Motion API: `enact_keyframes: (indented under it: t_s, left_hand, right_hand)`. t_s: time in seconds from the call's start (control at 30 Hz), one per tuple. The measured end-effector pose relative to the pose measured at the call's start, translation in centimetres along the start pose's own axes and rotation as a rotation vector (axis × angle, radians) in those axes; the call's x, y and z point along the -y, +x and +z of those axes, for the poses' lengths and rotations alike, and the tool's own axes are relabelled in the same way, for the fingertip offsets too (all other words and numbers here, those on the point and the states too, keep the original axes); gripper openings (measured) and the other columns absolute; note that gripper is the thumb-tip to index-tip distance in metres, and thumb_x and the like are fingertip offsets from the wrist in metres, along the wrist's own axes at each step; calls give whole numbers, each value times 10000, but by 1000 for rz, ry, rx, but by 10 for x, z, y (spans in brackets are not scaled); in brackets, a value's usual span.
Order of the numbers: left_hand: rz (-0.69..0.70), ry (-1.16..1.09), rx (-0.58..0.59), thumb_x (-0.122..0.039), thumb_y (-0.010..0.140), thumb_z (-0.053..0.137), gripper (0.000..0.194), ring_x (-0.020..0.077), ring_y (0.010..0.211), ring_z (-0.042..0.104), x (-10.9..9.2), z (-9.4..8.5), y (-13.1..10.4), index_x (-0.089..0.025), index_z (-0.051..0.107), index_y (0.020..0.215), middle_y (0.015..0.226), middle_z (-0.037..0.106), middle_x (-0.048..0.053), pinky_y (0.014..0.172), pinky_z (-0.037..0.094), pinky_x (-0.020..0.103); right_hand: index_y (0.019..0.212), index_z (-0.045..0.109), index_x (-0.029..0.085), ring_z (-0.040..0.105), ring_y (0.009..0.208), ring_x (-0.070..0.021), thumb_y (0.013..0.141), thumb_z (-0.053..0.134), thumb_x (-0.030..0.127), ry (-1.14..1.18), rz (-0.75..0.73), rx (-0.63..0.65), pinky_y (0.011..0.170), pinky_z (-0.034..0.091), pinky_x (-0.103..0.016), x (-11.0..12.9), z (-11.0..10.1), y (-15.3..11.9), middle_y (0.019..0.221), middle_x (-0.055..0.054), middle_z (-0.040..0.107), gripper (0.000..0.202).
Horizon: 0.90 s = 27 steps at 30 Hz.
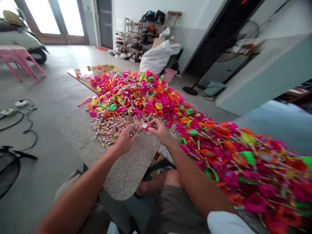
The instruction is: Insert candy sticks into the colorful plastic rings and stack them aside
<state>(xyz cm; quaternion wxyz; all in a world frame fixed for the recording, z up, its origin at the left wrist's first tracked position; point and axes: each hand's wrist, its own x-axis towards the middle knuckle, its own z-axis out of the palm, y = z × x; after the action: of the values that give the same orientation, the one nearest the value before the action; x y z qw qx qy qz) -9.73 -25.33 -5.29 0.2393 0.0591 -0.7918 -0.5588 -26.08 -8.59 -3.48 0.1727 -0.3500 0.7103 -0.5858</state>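
Note:
My right hand [159,130] pinches a pink plastic toy watch [144,125] with a pale round face, above the near edge of the pile. Just left of it, my left hand [126,139] has its fingers curled together; what they hold, if anything, is too small to make out. Under and behind my hands lie many small wrapped candy rolls [107,130] in pale patterned wrappers. Beyond them rises a heap of toy watches [156,94] in pink, orange, yellow and green, with candy rolls mixed in. Bare speckled stone tabletop [126,175] shows close to me.
More colourful toy watches [226,159] spread along the right. A wooden board [75,74] sticks out at the far left. A white sack [156,58], a pink bucket [170,75] and a shoe rack [133,39] stand behind. On the floor at left are a fan [9,169] and cables [29,126].

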Motion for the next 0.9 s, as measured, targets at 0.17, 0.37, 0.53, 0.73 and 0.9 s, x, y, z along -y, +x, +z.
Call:
enact_keyframes:
  t_s: [0.17, 0.37, 0.53, 0.73, 0.9]
  left_hand:
    - [-140, -347, 48, -313, 811, 861, 556, 167, 854, 674, -13, -10, 4, -218, 681, 1328, 1171, 724, 109, 695, 522, 245]
    - [-296, -476, 30, -410, 792, 869, 452, 163, 713, 695, -12, -29, 3, -189, 601, 1081, 867, 701, 25, 634, 531, 259]
    - [-419, -647, -147, -419, 819, 775, 359, 175, 778, 727, -12, -45, 9, -200, 542, 982, 921, 744, 45, 684, 559, 269]
    - [-480, -661, -183, -344, 850, 579, 222, 128, 600, 576, -20, -47, 13, -177, 639, 983, 814, 708, 40, 472, 409, 211]
    - [-399, -758, -131, -280, 782, 604, 295, 98, 490, 488, -28, -42, 10, -202, 598, 1066, 741, 622, -21, 379, 285, 183]
  right_hand:
    - [968, 580, 238, 632, 822, -155, 795, 774, 336, 221, -15, 208, 772, 505, -289, 27, 31, -14, 911, 15, 655, 278]
    - [999, 655, 228, 673, 900, -183, 844, 738, 427, 133, -14, 40, 832, 533, -319, 27, 39, -1, 978, -29, 717, 266]
    - [885, 655, 208, 649, 769, -200, 912, 578, 372, -344, 114, -156, 751, 509, -312, -10, 53, 6, 814, -32, 699, 183]
    - [995, 731, 197, 698, 982, -257, 974, 612, 349, -752, 132, -10, 883, 504, -333, -30, 85, 1, 1056, -123, 761, 194]
    - [1181, 740, 195, 711, 1074, -288, 1044, 511, 342, -946, 199, 50, 913, 513, -342, -30, 91, 5, 1186, -155, 752, 304]
